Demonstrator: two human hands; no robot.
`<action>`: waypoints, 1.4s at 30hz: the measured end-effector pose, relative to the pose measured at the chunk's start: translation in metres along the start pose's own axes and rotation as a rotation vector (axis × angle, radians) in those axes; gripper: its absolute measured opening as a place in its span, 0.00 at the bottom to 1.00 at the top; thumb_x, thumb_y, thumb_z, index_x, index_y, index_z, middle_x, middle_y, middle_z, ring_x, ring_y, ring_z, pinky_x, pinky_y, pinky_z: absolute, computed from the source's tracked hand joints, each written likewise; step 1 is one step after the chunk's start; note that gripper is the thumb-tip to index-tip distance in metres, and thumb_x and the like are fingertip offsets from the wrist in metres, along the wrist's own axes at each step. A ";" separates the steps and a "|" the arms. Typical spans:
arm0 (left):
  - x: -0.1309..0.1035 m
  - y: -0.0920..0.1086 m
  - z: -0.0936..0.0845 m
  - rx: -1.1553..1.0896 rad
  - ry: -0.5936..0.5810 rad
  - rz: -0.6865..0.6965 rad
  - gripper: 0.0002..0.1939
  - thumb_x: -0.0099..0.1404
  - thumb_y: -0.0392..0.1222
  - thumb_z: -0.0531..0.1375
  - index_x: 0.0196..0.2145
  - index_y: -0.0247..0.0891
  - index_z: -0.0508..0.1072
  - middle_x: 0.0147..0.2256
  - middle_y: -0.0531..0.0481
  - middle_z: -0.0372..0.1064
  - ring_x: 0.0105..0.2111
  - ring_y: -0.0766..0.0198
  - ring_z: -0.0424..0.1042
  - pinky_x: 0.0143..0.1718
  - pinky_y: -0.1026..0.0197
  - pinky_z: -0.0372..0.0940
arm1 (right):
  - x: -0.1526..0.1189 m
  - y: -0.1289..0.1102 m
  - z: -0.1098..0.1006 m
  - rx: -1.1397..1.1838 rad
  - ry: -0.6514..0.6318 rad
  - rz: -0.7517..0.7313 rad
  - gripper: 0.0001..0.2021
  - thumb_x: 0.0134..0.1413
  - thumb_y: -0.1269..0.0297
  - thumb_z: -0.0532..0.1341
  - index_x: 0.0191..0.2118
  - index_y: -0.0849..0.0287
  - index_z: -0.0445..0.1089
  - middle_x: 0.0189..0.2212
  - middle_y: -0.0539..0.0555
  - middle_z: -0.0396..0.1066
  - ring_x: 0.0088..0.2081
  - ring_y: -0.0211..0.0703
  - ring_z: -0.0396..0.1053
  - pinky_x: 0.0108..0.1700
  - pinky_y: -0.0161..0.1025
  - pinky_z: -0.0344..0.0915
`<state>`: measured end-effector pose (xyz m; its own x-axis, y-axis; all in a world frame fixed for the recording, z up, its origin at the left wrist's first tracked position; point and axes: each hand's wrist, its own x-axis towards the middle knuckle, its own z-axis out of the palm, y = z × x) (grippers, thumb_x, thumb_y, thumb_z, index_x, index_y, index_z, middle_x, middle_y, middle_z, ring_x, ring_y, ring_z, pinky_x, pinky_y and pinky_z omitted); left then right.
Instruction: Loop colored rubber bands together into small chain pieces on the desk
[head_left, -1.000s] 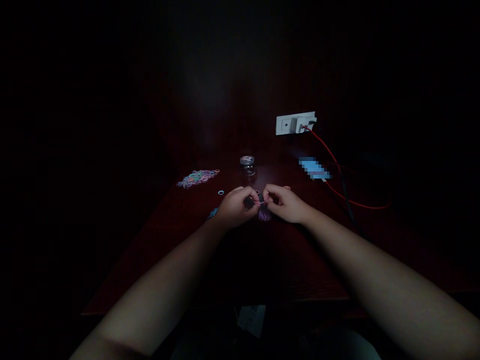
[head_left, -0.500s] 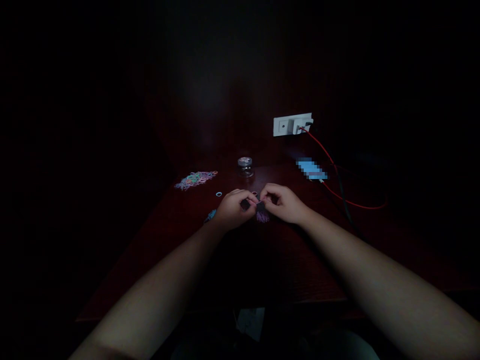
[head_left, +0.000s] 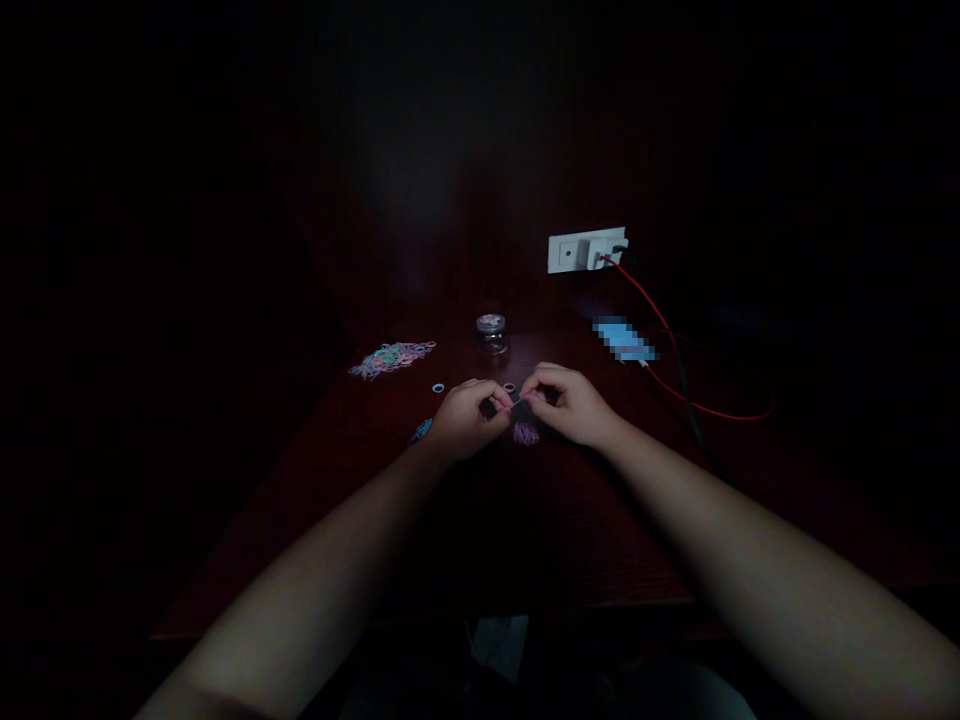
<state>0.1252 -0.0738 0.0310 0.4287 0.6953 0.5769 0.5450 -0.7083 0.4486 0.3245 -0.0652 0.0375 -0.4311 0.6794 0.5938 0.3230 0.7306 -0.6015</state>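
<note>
Dark red surface (head_left: 585,520), dim room: left hand (head_left: 463,420) and right hand (head_left: 570,405) pinching small band (head_left: 517,401) between them, stretched nine-to-three o'clock.

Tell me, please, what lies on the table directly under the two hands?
A small purple bundle of bands lies below the left hand and right hand. Anything beneath the palms is hidden.

Dark room; red-brown wooden table (head_left: 570,520); white wall socket (head_left: 574,252).
</note>
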 end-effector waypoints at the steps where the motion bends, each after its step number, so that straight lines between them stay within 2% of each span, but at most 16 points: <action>1: 0.000 0.000 0.000 0.004 0.004 -0.004 0.01 0.57 0.36 0.60 0.30 0.38 0.72 0.29 0.52 0.72 0.31 0.64 0.70 0.36 0.61 0.64 | 0.000 0.000 0.000 0.004 0.010 0.002 0.03 0.51 0.70 0.60 0.30 0.61 0.71 0.27 0.51 0.63 0.28 0.36 0.62 0.30 0.34 0.58; 8: -0.001 0.000 -0.001 0.028 0.027 -0.007 0.01 0.58 0.37 0.61 0.30 0.38 0.72 0.28 0.53 0.72 0.30 0.65 0.69 0.35 0.62 0.63 | 0.000 0.003 0.000 0.050 0.058 0.028 0.05 0.53 0.66 0.61 0.31 0.61 0.73 0.27 0.51 0.64 0.28 0.36 0.62 0.30 0.35 0.59; 20: 0.000 0.003 -0.003 0.067 0.100 -0.025 0.03 0.59 0.36 0.59 0.31 0.39 0.74 0.30 0.51 0.73 0.32 0.63 0.70 0.36 0.61 0.64 | 0.001 0.004 -0.002 0.000 0.048 0.010 0.04 0.51 0.69 0.61 0.31 0.60 0.73 0.28 0.52 0.65 0.28 0.37 0.62 0.30 0.36 0.59; 27: 0.001 0.003 -0.003 0.063 0.098 -0.031 0.02 0.59 0.36 0.60 0.30 0.39 0.73 0.30 0.51 0.74 0.32 0.63 0.70 0.37 0.60 0.65 | 0.001 0.003 -0.001 0.066 0.059 0.019 0.03 0.50 0.70 0.61 0.31 0.61 0.72 0.28 0.52 0.65 0.28 0.36 0.61 0.29 0.35 0.58; 34: 0.001 0.004 -0.003 0.039 0.162 -0.020 0.02 0.59 0.36 0.60 0.31 0.38 0.73 0.32 0.50 0.73 0.34 0.62 0.70 0.38 0.59 0.65 | 0.000 0.004 0.000 0.052 0.045 0.012 0.03 0.51 0.69 0.60 0.31 0.61 0.72 0.27 0.51 0.63 0.27 0.36 0.61 0.29 0.35 0.57; 42: 0.001 0.004 -0.004 0.027 0.153 -0.008 0.03 0.61 0.37 0.59 0.30 0.38 0.72 0.31 0.51 0.73 0.34 0.63 0.69 0.39 0.60 0.64 | 0.000 0.006 -0.001 0.006 0.037 0.004 0.03 0.51 0.70 0.60 0.31 0.62 0.71 0.26 0.50 0.63 0.27 0.36 0.61 0.29 0.34 0.58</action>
<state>0.1249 -0.0769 0.0364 0.3103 0.6727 0.6717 0.5683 -0.6977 0.4362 0.3269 -0.0613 0.0343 -0.3984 0.6846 0.6105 0.3200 0.7275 -0.6070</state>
